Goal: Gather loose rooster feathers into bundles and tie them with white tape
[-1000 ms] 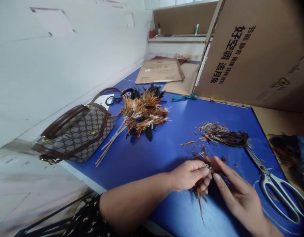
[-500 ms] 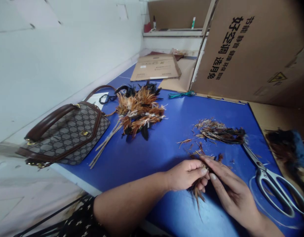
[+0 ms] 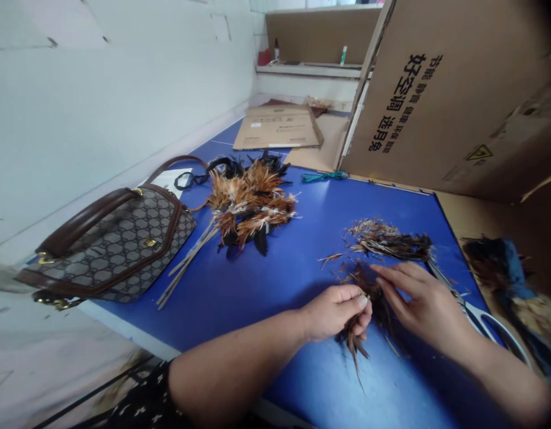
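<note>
My left hand [image 3: 340,313] is closed round a small bunch of brown and dark feathers [image 3: 353,345], whose tips hang below the fingers. To its right, my right hand [image 3: 421,298] has thumb and fingertips close together in a pinch at dark, smeared feathers [image 3: 383,307] beside the bunch. Loose brown feather bits [image 3: 358,274] lie just behind both hands. Farther back is a pile of trimmed feathers [image 3: 383,238]. Scissors [image 3: 485,322] rest at the right, partly hidden by my right hand and forearm.
Tied brown and black feather bundles on sticks [image 3: 253,202] lie left of centre on the blue table [image 3: 257,286]. A patterned handbag [image 3: 123,244] stands at the left. Cardboard sheets [image 3: 278,126], a teal cord [image 3: 324,176] and a large cardboard panel [image 3: 454,107] are behind.
My right hand has moved up and slightly away from my left hand, now covering part of the scissors. My left hand has kept hold of its feather bunch. The view has shifted slightly.
</note>
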### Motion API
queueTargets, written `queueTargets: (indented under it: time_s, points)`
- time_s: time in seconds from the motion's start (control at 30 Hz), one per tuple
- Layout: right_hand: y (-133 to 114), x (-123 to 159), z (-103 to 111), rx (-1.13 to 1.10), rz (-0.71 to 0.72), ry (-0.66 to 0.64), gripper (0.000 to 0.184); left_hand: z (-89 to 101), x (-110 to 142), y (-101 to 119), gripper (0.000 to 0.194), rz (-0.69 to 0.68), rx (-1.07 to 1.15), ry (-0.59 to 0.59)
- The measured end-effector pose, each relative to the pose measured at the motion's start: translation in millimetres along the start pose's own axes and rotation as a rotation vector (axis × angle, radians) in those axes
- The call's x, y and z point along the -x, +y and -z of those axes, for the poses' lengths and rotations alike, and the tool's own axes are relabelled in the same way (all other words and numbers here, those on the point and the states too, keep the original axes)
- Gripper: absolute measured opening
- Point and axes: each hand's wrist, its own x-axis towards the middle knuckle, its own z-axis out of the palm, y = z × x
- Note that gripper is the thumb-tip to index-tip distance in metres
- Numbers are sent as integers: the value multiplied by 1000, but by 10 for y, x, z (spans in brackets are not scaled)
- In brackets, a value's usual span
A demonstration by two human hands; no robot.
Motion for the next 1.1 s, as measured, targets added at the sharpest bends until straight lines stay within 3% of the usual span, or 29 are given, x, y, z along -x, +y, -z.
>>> queueTargets:
  time_s: [0.13, 0.27, 0.37, 0.43, 0.57, 0.67, 0.77, 0.87, 1.1]
  points:
    - [309, -496, -153, 305, 76, -137, 37, -5, -9, 1, 59, -23, 40, -5]
    - [454, -854, -338, 427, 144, -241, 30, 26, -34, -27, 58, -60, 54, -8]
    - [513, -975, -308, 313, 113, -189, 27, 46, -46, -40, 59, -66, 66, -3]
    - [552, -1000, -213, 72, -33, -55, 23, 51, -50, -44, 61, -65, 62, -3]
    - [539, -931, 17, -461, -421, 225, 34, 52, -59, -43, 62, -78, 45, 7]
    - [423, -788, 126, -652, -507, 340, 34, 53, -64, -39, 61, -104, 40, 49]
    - [313, -600, 169, -701, -520, 392, 30, 58, -66, -37, 55, -138, 33, 85]
    - [265, -411, 183, -686, -509, 347, 32, 74, -70, -44, 48, -182, 30, 99]
    - [110, -111, 66, -472, -356, -33, 37, 107, -93, -40, 43, -336, 27, 160]
